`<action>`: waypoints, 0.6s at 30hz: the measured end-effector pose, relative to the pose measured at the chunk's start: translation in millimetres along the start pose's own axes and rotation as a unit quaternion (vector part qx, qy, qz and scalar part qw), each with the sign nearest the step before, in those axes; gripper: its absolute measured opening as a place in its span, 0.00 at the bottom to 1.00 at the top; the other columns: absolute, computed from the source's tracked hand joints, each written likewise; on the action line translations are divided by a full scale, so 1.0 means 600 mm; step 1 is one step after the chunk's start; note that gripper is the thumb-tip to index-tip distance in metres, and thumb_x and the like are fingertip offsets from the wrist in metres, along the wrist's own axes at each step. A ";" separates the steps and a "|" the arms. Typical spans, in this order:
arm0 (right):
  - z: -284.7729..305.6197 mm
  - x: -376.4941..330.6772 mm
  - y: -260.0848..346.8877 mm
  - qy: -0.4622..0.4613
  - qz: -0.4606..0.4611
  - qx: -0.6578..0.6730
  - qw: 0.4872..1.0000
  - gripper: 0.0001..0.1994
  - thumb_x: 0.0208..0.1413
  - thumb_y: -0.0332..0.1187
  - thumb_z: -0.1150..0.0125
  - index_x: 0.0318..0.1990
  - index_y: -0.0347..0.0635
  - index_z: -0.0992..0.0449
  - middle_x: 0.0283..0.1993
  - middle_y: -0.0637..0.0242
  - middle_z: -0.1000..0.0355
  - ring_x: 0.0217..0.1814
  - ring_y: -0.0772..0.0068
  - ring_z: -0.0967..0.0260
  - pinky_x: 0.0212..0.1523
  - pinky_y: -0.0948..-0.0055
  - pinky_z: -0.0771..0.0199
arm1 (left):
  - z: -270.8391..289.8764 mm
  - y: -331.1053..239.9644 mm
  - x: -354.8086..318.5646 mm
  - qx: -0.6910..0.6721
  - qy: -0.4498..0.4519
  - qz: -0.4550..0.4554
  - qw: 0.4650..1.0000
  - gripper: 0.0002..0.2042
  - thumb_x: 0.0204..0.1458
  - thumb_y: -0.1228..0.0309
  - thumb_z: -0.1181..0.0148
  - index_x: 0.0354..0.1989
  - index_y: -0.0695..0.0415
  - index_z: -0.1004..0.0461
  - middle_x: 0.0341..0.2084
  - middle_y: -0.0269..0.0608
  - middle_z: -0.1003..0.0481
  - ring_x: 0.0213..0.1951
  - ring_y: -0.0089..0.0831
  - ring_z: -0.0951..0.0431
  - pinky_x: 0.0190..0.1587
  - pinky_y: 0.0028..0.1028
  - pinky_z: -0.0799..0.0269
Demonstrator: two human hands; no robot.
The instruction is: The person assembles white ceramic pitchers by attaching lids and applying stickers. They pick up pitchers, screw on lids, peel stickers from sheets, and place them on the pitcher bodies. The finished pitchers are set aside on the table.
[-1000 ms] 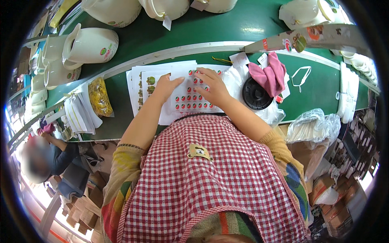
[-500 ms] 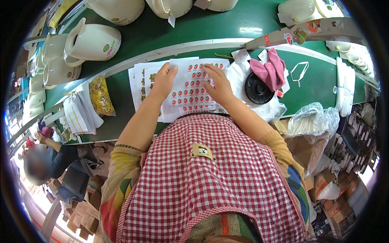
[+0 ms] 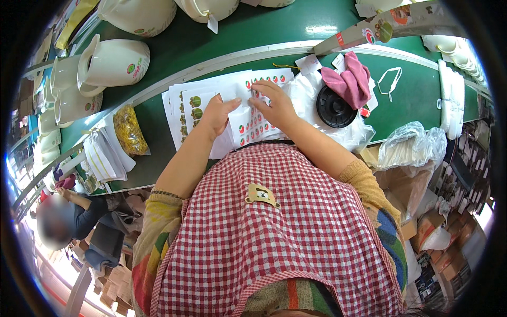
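A white sheet with rows of red-and-green round stickers (image 3: pixel 257 128) lies in front of me on loose paper. My left hand (image 3: pixel 215 115) grips its left side, thumb on top and the other fingers mostly hidden. On the sheet's upper part rests my right hand (image 3: pixel 277 107), fingers bent and thumb apart from them, with part of the sticker rows showing between. Beneath and to the left are more sheets (image 3: pixel 173 108), some bearing green-and-brown stickers (image 3: pixel 196 101).
A black round lid (image 3: pixel 336 107) and pink cloth (image 3: pixel 349 82) lie right of the sheets on white plastic. Cream pitchers (image 3: pixel 119 63) stand at the far left, near a bag of yellow ties (image 3: pixel 128 129). A metal bar (image 3: pixel 369 30) crosses the upper right. Another person sits lower left.
My right hand has shifted left, closer to my left hand, and its thumb and fingers are nearer each other. More green-and-brown stickers show at the left. The view has shifted slightly.
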State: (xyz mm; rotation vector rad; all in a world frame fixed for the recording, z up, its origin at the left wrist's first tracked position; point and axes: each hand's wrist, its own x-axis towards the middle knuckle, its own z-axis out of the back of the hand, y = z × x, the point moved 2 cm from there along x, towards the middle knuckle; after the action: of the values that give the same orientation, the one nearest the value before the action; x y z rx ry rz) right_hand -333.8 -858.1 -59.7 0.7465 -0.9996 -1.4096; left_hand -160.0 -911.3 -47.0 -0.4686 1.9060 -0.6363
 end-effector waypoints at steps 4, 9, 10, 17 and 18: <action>0.008 0.006 0.017 0.011 -0.008 0.013 1.000 0.15 0.49 0.33 0.34 0.44 0.38 0.23 0.47 0.56 0.26 0.49 0.57 0.28 0.48 0.66 0.28 | -0.003 0.001 -0.009 0.010 0.009 -0.008 1.000 0.17 0.53 0.78 0.41 0.52 0.63 0.29 0.45 0.47 0.24 0.44 0.38 0.21 0.50 0.37 0.25; 0.024 0.006 0.037 0.049 -0.048 0.034 0.997 0.11 0.49 0.29 0.35 0.41 0.36 0.23 0.40 0.60 0.25 0.42 0.64 0.28 0.43 0.71 0.28 | -0.012 0.003 -0.016 -0.009 0.008 0.007 1.000 0.18 0.50 0.77 0.38 0.52 0.64 0.29 0.44 0.46 0.24 0.44 0.38 0.22 0.50 0.36 0.26; 0.026 0.006 0.038 0.050 -0.046 0.031 0.997 0.11 0.49 0.29 0.35 0.40 0.36 0.22 0.40 0.60 0.25 0.41 0.65 0.28 0.42 0.72 0.28 | -0.014 0.002 -0.018 -0.002 0.009 0.008 1.000 0.19 0.50 0.77 0.37 0.52 0.63 0.29 0.44 0.45 0.23 0.45 0.37 0.22 0.50 0.37 0.26; 0.027 0.004 0.032 0.003 -0.021 0.070 0.997 0.05 0.50 0.30 0.37 0.33 0.39 0.22 0.33 0.60 0.25 0.34 0.59 0.27 0.34 0.67 0.28 | -0.009 0.001 -0.017 0.037 0.018 0.003 0.999 0.18 0.50 0.74 0.37 0.51 0.62 0.28 0.44 0.44 0.23 0.45 0.36 0.22 0.51 0.36 0.27; 0.027 0.004 0.031 0.003 -0.030 0.070 0.997 0.05 0.50 0.29 0.38 0.33 0.39 0.22 0.33 0.60 0.25 0.34 0.59 0.27 0.33 0.67 0.28 | -0.009 0.000 -0.018 0.036 0.015 -0.001 0.999 0.18 0.50 0.74 0.38 0.51 0.62 0.28 0.44 0.44 0.23 0.44 0.35 0.22 0.51 0.35 0.27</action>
State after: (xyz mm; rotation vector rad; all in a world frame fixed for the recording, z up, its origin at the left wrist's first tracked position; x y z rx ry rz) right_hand -340.2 -856.8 -35.9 0.8906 -1.0876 -1.3968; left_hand -161.0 -903.7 -37.7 -0.4155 1.9045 -0.7149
